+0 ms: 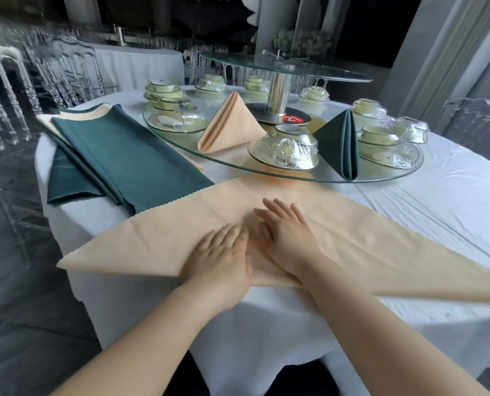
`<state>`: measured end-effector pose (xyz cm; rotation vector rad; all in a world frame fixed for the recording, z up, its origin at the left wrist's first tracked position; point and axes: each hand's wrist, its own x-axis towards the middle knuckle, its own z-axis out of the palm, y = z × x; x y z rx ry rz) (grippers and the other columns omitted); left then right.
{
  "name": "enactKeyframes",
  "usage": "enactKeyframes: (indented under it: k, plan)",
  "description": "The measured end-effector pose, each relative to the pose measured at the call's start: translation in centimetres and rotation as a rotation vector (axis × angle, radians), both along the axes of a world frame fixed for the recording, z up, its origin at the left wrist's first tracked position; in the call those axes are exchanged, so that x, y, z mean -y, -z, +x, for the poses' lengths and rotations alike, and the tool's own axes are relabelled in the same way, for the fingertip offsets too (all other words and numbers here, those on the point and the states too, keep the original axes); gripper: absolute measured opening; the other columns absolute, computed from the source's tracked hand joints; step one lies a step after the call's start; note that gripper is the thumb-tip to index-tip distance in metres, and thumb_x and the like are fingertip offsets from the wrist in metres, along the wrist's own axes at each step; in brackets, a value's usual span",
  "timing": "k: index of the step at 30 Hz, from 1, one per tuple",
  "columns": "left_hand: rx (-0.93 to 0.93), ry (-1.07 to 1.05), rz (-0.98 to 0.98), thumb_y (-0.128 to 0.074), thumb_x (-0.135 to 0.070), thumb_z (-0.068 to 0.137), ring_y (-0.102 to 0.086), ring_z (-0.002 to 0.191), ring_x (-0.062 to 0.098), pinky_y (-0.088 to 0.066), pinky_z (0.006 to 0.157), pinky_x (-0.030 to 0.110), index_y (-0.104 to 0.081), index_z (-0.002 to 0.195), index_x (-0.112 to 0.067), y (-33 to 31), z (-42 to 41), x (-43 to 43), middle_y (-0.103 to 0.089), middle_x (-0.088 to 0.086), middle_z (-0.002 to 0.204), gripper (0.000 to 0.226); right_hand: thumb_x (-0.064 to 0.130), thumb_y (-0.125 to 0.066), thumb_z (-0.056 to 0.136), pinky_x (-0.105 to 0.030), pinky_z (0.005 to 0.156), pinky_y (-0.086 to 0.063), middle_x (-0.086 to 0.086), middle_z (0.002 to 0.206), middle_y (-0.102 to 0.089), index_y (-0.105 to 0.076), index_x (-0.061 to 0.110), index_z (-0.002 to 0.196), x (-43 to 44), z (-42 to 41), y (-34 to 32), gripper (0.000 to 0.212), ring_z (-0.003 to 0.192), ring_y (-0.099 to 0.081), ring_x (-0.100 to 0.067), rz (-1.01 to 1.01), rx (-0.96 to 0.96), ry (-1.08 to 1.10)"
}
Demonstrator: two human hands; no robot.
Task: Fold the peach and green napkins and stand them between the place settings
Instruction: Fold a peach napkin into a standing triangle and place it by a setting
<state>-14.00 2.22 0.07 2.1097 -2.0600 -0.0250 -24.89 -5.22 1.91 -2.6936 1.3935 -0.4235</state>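
Straight and held together, the fingers (228, 234) of the left hand (221, 255) lie flat on the peach napkin (366, 241) and grip nothing. The right hand (288, 238) is just beside it and a little farther forward, with its fingers likewise straight and palm down on the same cloth.

- Peach napkin: spread as a wide triangle on the near part of the desk. Its long side faces the person, and its far point runs under the rim of the glass turntable (381, 176).
- Napkin stack (129, 158): lies flat just beside the triangle on its left. Dark green is on top, and a peach edge shows at the far end.
- Standing peach napkin (229, 124): a folded cone upright on the turntable, between two wrapped place settings (285, 151).
- Standing green napkin (341, 144): a folded cone upright on the turntable to the right, also between settings.
- Place settings: bowls on plates sealed in clear plastic, ranged around the turntable.
- Upper glass tier (295, 70): carried on a chrome column (278, 92), with a red disc (291, 119) marked 21 at its foot.

Surface: a round desk under a creased white tablecloth (444, 190).

Room:
- Clear acrylic chairs (12, 81) stand in rows at the left.
- A second white-draped table (141, 64) stands behind.
- The floor (15, 252) is dark.
- Pale drapes (449, 52) hang at the right.
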Motion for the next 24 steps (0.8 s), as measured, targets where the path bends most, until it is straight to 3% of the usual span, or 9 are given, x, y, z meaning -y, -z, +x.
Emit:
enactKeyframes:
  k: [3, 5, 9, 12, 15, 22, 24]
  plan:
    - [0.028, 0.005, 0.041, -0.014, -0.027, 0.099, 0.010, 0.141, 0.007, 0.009, 0.111, 0.023, 0.004, 0.147, -0.017, -0.3, -0.1, 0.1, 0.012, -0.003, 0.155, 0.052, 0.038, -0.010, 0.088, -0.024, 0.113, 0.002, 0.003, 0.154, -0.016, -0.032, 0.021, 0.140, -1.9, -0.8, -0.2, 0.059, 0.142, -0.009, -0.011, -0.008, 0.023, -0.035]
    - [0.056, 0.005, 0.059, 0.000, -0.030, 0.096, 0.010, 0.141, 0.006, 0.009, 0.111, 0.023, 0.005, 0.147, -0.019, -0.3, -0.2, 0.0, 0.012, -0.005, 0.155, 0.053, 0.044, -0.008, 0.086, -0.024, 0.113, -0.001, 0.001, 0.154, -0.013, -0.026, 0.021, 0.142, -3.6, -1.6, 0.5, 0.063, 0.142, -0.008, -0.013, 0.061, -0.014, -0.083]
    - [0.031, -0.004, 0.071, 0.009, -0.036, 0.075, 0.011, 0.140, 0.004, 0.009, 0.111, 0.021, 0.008, 0.146, -0.021, -0.4, -0.3, -0.2, 0.013, -0.007, 0.154, 0.074, 0.061, 0.011, 0.061, -0.024, 0.113, 0.002, 0.006, 0.155, -0.006, -0.016, 0.027, 0.145, -3.7, -4.9, 1.6, 0.095, 0.142, -0.003, -0.011, 0.086, -0.097, 0.038]
    - [0.024, -0.010, 0.077, 0.010, -0.036, 0.075, 0.012, 0.140, 0.003, 0.009, 0.111, 0.021, 0.008, 0.146, -0.022, -0.3, -0.3, -0.1, 0.014, -0.009, 0.154, 0.072, 0.063, 0.009, 0.069, -0.022, 0.111, 0.003, 0.009, 0.155, -0.003, -0.012, 0.031, 0.145, -2.2, -9.3, 1.2, 0.085, 0.142, 0.000, -0.008, 0.092, -0.144, 0.170]
    - [0.010, -0.014, 0.095, -0.002, -0.033, 0.097, 0.013, 0.140, 0.003, 0.009, 0.111, 0.021, 0.009, 0.146, -0.022, -0.4, -0.4, -0.1, 0.015, -0.009, 0.154, 0.051, 0.046, -0.019, 0.096, -0.022, 0.111, -0.002, 0.007, 0.155, -0.007, -0.017, 0.027, 0.144, -0.6, -15.1, 0.7, 0.051, 0.142, -0.004, -0.008, 0.127, -0.142, 0.308]
    - [-0.024, -0.003, 0.063, -0.012, -0.030, 0.099, 0.012, 0.140, 0.002, 0.008, 0.110, 0.020, 0.008, 0.146, -0.023, -0.3, -0.4, 0.0, 0.014, -0.010, 0.153, 0.051, 0.020, -0.039, 0.096, -0.027, 0.110, -0.014, -0.013, 0.147, -0.031, -0.038, 0.004, 0.136, 2.2, -27.0, 0.3, 0.042, 0.138, -0.025, -0.025, 0.161, 0.100, 0.594]
    - [-0.018, 0.015, 0.050, -0.012, -0.030, 0.099, 0.012, 0.140, 0.002, 0.008, 0.110, 0.019, 0.008, 0.146, -0.024, -0.2, -0.3, 0.1, 0.014, -0.010, 0.153, 0.051, 0.026, -0.044, 0.095, -0.027, 0.107, -0.022, -0.018, 0.142, -0.038, -0.043, 0.001, 0.133, 2.2, -28.4, 0.2, 0.046, 0.130, -0.036, -0.030, 0.179, 0.226, 0.630]
